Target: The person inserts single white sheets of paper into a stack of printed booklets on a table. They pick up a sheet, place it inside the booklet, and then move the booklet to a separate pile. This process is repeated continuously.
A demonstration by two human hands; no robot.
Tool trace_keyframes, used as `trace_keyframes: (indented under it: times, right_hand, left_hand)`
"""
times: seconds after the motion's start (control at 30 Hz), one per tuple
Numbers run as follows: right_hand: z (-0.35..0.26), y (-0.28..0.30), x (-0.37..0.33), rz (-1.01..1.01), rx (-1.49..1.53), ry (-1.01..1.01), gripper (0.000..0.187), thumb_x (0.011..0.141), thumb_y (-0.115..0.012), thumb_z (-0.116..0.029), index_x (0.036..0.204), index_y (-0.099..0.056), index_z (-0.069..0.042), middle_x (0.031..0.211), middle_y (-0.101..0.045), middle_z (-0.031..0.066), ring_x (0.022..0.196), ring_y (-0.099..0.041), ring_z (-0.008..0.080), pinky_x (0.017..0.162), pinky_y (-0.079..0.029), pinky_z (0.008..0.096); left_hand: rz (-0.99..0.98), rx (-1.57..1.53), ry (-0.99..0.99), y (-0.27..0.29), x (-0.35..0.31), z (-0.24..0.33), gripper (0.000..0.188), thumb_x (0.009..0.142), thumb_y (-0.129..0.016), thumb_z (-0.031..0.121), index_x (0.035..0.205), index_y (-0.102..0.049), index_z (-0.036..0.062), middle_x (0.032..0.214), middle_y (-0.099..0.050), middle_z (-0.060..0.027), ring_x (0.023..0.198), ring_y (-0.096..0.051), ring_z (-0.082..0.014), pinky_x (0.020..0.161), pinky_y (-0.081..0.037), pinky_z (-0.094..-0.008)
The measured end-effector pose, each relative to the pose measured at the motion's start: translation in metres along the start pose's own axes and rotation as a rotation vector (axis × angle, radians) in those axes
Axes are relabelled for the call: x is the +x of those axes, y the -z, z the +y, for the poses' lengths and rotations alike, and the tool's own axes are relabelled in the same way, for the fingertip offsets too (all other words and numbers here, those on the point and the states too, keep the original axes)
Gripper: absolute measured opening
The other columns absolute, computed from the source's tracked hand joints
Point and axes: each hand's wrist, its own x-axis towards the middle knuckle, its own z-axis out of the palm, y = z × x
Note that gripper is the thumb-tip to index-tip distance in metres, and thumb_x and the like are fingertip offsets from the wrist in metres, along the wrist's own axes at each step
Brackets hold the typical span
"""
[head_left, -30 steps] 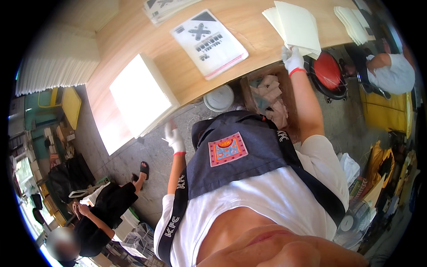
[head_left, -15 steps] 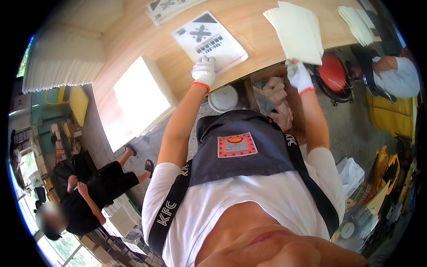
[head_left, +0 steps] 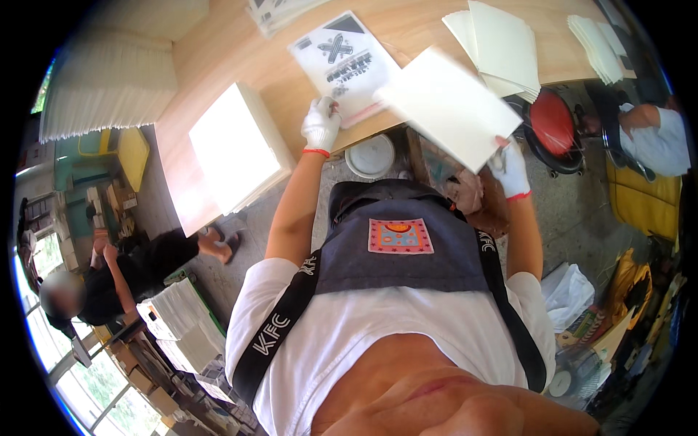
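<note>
My right hand (head_left: pixel 511 166), in a white glove with bare fingertips, grips the near right corner of a thin bundle of white paper (head_left: pixel 452 105). The bundle is tilted over the table's front edge, its far left corner overlapping a clear printed plastic bag (head_left: pixel 347 64). That bag lies flat, with dark printing and a reddish strip along its near edge. At the bag's near left corner, my gloved left hand (head_left: pixel 321 125) has its fingers curled closed on the edge.
Fanned white paper bundles (head_left: pixel 505 43) lie at the table's far right, beside a smaller pile (head_left: pixel 595 47). A tall white paper stack (head_left: pixel 236 149) stands left. Below are a white bucket (head_left: pixel 369 155) and a red stool (head_left: pixel 550 122). One person sits right; another (head_left: pixel 131 272) is at left.
My right hand has lifted a paper bundle off the fanned pile and brought it left toward the bag. My left hand has shifted slightly to the bag's corner. The person at left has moved.
</note>
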Motion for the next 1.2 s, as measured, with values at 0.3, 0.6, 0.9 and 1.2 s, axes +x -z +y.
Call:
trace_keyframes:
  times: [0.3,0.6,0.9,1.2]
  right_hand:
    - [0.068,-0.013,-0.013,0.081,0.129,-0.289,0.027,0.082,-0.053,-0.009,0.108,-0.049,-0.002,0.089,-0.06,0.0061,0.057,-0.056,0.0074,0.039,-0.041,0.0146]
    - [0.104,-0.057,-0.019,0.03,0.12,-0.283,0.014,0.089,-0.048,-0.014,0.101,-0.046,-0.008,0.072,-0.055,0.0067,0.047,-0.051,0.0143,0.039,-0.035,0.0235]
    - [0.088,-0.082,-0.038,-0.068,-0.02,-0.257,0.021,0.088,-0.05,-0.016,0.107,-0.047,-0.007,0.075,-0.055,0.0048,0.049,-0.048,0.0106,0.038,-0.031,0.0213]
    - [0.149,-0.114,0.012,0.036,0.032,-0.34,0.023,0.089,-0.049,-0.011,0.11,-0.046,-0.001,0.11,-0.052,0.0116,0.099,-0.055,0.0221,0.076,-0.053,0.0368]
  left_hand:
    - [0.002,-0.311,-0.22,0.0,-0.002,-0.011,0.023,0.072,-0.048,-0.006,0.088,-0.058,0.0076,0.083,-0.054,-0.0106,0.067,-0.056,-0.0233,0.062,-0.046,-0.0317]
    - [0.33,-0.335,-0.444,-0.018,-0.016,-0.006,0.027,0.074,-0.053,-0.009,0.099,-0.053,0.0028,0.095,-0.057,-0.012,0.072,-0.06,-0.0211,0.06,-0.047,-0.0263]
    - [-0.091,-2.04,0.568,-0.085,-0.044,0.023,0.03,0.089,-0.047,0.019,0.114,-0.048,0.0034,0.104,-0.057,-0.0118,0.092,-0.058,-0.0239,0.078,-0.05,-0.0321]
    - [-0.262,-1.659,0.71,-0.097,-0.112,0.019,0.024,0.089,-0.045,0.017,0.109,-0.051,0.005,0.103,-0.057,-0.0101,0.086,-0.059,-0.0237,0.071,-0.052,-0.0347]
